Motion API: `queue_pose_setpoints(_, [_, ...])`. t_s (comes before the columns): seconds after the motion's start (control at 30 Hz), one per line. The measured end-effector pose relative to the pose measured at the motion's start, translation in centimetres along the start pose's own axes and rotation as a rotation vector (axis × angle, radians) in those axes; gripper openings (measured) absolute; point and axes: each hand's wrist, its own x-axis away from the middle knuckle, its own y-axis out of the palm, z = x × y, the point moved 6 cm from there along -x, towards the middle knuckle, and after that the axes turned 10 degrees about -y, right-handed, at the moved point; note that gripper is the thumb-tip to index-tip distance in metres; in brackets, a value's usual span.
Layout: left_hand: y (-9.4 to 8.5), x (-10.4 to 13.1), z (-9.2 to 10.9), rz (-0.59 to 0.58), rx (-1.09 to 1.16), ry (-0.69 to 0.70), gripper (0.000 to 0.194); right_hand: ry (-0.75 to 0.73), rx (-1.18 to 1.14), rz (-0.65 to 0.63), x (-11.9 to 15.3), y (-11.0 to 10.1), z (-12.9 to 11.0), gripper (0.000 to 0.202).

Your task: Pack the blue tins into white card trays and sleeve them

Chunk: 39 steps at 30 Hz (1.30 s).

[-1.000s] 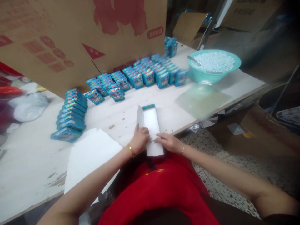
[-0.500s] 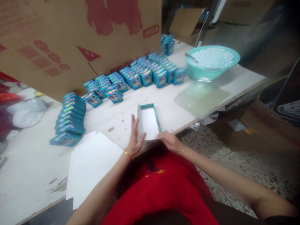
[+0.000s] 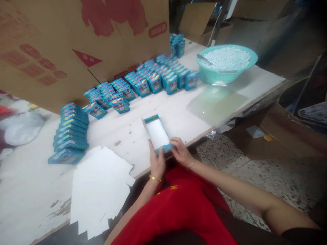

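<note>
A cardboard box, white inside with blue printed walls, lies open-faced at the table's front edge. My left hand grips its near left corner, thumb on the folded-up near wall and fingers along the left side. At the near right corner, the fingers of my right hand are closed on the same wall's end. The box's far wall and right wall stand up, and a white flap leans along its left side. To the left lies a stack of flat white card sheets, partly overhanging the edge.
Rows of small blue packets stand before a big carton, with another row at left. A turquoise basin of small white pieces holds a scoop. Clear plastic lies in front; an open carton sits on the floor.
The box's near wall has been folded up, its blue side now showing. My left hand has moved from the left flap to the near corner. The view has shifted slightly.
</note>
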Motion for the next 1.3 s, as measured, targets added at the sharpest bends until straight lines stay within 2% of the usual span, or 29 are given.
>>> queue_pose_setpoints(0.1, [-0.2,-0.3,0.3,0.120,-0.003,0.008,0.071,-0.050,0.101,-0.084,0.7,0.4,0.1,0.025])
queue_pose_setpoints(0.2, [-0.1,-0.5,0.3,0.152,-0.010,0.008,0.069,-0.159,0.328,-0.214,0.9,0.9,-0.5,0.027])
queue_pose_setpoints(0.3, [0.0,-0.6,0.2,0.160,-0.030,0.017,0.068,-0.204,0.518,-0.283,0.2,1.2,-1.3,0.023])
queue_pose_setpoints(0.47, [-0.1,-0.7,0.2,0.163,-0.058,0.031,0.068,-0.204,0.537,-0.465,-1.2,2.3,-2.1,0.022])
queue_pose_setpoints(0.7, [0.3,-0.7,0.1,0.119,-0.040,-0.003,0.066,-0.139,0.499,-0.654,-2.0,3.0,-1.5,0.022])
queue_pose_setpoints(0.77, [-0.1,-0.7,0.0,0.052,-0.017,-0.011,0.071,-0.129,0.467,-0.741,-2.6,3.3,-1.5,0.021])
queue_pose_setpoints(0.83, [-1.3,-0.9,0.2,-0.081,-0.018,0.027,0.087,-0.133,0.436,-0.831,-3.1,3.6,-1.5,0.020])
queue_pose_setpoints(0.9, [-3.3,-1.5,1.1,-0.223,-0.132,0.142,0.107,-0.166,0.412,-0.902,-3.5,3.7,-1.4,0.019])
queue_pose_setpoints(0.97, [-5.8,-2.5,2.4,-0.284,-0.396,0.334,0.120,-0.237,0.388,-0.950,-3.7,3.3,-1.2,0.018])
queue_pose_setpoints(1.0, [-6.8,-3.2,3.2,-0.282,-0.550,0.446,0.118,-0.283,0.377,-0.974,-3.8,3.0,-1.0,0.017])
queue_pose_setpoints(1.07, [-7.8,-4.5,4.7,-0.304,-0.827,0.640,0.088,-0.363,0.365,-1.026,-4.0,2.0,-0.4,0.015])
queue_pose_setpoints(1.13, [-7.0,-5.4,5.8,-0.392,-1.025,0.780,0.041,-0.412,0.366,-1.091,-4.4,0.6,0.5,0.013])
queue_pose_setpoints(1.17, [-6.2,-5.6,6.2,-0.461,-1.096,0.829,0.027,-0.428,0.369,-1.127,-4.6,0.0,1.0,0.013])
queue_pose_setpoints(1.23, [-3.9,-5.7,6.8,-0.603,-1.190,0.874,0.030,-0.446,0.375,-1.190,-5.2,-1.2,1.9,0.011])
queue_pose_setpoints(1.3, [-1.7,-5.9,7.1,-0.681,-1.218,0.839,0.034,-0.444,0.373,-1.232,-5.9,-1.9,2.6,0.007])
